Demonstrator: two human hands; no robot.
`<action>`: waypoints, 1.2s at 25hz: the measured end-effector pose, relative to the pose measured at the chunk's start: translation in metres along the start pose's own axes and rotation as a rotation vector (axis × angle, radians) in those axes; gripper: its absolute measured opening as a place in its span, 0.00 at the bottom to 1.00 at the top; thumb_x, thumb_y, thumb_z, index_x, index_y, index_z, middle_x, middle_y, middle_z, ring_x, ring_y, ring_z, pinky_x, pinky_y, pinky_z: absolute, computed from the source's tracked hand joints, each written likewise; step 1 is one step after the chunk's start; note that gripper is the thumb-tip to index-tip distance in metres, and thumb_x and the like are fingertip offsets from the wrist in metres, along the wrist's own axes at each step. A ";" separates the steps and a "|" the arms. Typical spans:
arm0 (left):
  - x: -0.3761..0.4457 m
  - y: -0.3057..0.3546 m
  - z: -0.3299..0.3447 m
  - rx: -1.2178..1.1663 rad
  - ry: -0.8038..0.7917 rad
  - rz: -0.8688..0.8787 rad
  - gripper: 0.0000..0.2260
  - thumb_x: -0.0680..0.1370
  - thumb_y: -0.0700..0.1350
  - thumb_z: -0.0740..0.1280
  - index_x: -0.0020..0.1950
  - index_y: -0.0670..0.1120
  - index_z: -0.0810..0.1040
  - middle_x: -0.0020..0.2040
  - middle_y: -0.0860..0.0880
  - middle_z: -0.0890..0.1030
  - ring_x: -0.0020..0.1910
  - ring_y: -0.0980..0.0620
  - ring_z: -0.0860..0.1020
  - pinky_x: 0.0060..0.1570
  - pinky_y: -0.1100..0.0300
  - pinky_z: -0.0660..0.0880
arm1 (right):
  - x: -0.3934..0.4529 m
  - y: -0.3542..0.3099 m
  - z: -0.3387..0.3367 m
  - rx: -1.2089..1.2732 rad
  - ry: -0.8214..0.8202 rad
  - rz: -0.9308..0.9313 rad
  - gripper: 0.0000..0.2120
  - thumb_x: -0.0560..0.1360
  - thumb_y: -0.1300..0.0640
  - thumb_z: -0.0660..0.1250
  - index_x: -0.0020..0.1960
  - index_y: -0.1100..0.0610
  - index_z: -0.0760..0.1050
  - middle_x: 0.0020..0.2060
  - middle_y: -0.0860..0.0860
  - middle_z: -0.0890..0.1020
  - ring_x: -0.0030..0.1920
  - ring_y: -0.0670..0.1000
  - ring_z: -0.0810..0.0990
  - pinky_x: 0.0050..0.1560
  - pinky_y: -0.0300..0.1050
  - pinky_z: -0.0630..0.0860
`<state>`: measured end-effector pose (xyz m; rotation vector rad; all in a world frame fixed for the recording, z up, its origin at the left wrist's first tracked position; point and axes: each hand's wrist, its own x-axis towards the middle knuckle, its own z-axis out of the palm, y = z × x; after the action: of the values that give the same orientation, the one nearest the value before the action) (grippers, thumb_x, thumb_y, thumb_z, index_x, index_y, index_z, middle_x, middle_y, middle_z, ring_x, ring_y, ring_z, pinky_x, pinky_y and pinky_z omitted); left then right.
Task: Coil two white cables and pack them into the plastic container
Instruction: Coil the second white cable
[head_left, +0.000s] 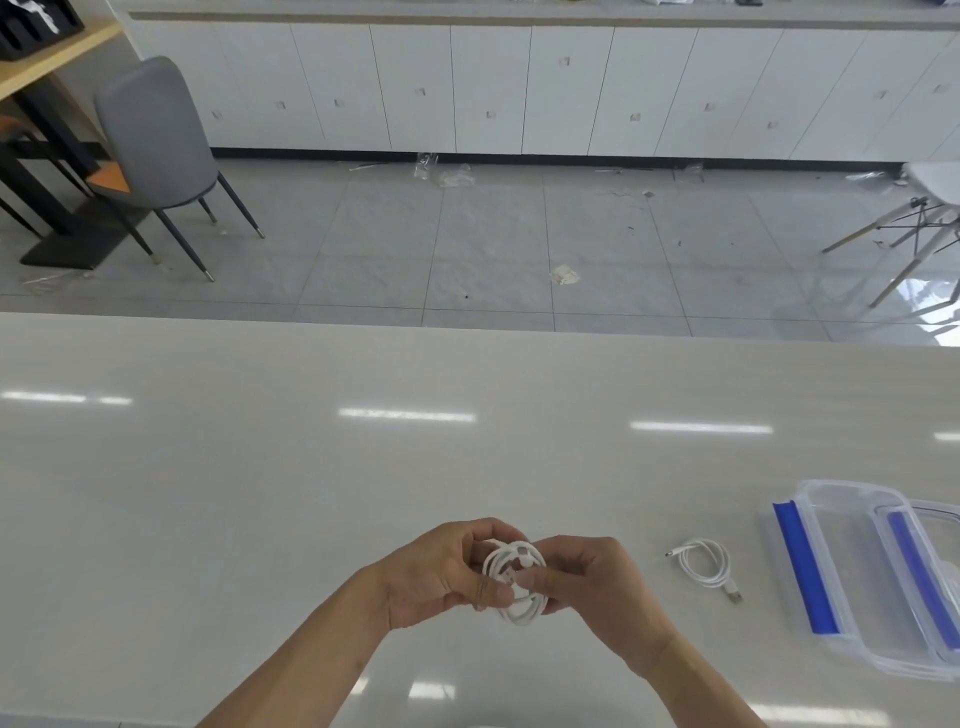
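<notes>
Both hands, left (441, 571) and right (587, 582), grip a coil (515, 577); the box (831, 566) lies rightward, nearer the right hand.

I see pale glossy countertop (260, 467) in foreground. Grey chair (156, 140) far left beside wooden table (47, 62). White cabinets (493, 88) line back wall. Plastic scraps (447, 174) litter grey tiled floor (389, 249). White chair (924, 208) at right edge.
</notes>
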<state>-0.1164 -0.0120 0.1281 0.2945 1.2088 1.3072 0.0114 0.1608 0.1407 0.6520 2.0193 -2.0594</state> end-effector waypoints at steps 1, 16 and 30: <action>-0.001 0.000 -0.001 0.020 0.006 -0.011 0.18 0.68 0.34 0.78 0.55 0.46 0.81 0.48 0.45 0.82 0.44 0.48 0.79 0.38 0.61 0.75 | 0.001 0.000 0.001 0.000 -0.007 0.014 0.02 0.71 0.59 0.77 0.43 0.54 0.86 0.38 0.54 0.88 0.38 0.53 0.86 0.41 0.45 0.83; 0.013 -0.038 0.042 0.408 0.843 0.407 0.09 0.73 0.47 0.74 0.42 0.56 0.75 0.39 0.57 0.80 0.33 0.56 0.78 0.32 0.63 0.77 | 0.006 0.016 0.047 0.348 0.256 0.235 0.09 0.73 0.69 0.66 0.48 0.58 0.80 0.42 0.61 0.87 0.40 0.58 0.86 0.51 0.56 0.85; 0.083 -0.042 0.087 0.506 0.526 0.299 0.11 0.73 0.39 0.68 0.44 0.57 0.76 0.28 0.58 0.76 0.26 0.60 0.73 0.27 0.68 0.71 | -0.039 0.049 -0.044 0.575 0.147 0.306 0.12 0.75 0.65 0.70 0.57 0.68 0.80 0.48 0.63 0.85 0.46 0.60 0.85 0.50 0.50 0.83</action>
<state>-0.0400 0.0819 0.0906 0.5295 2.0091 1.3606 0.0748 0.1942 0.1142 1.1523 1.2579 -2.4445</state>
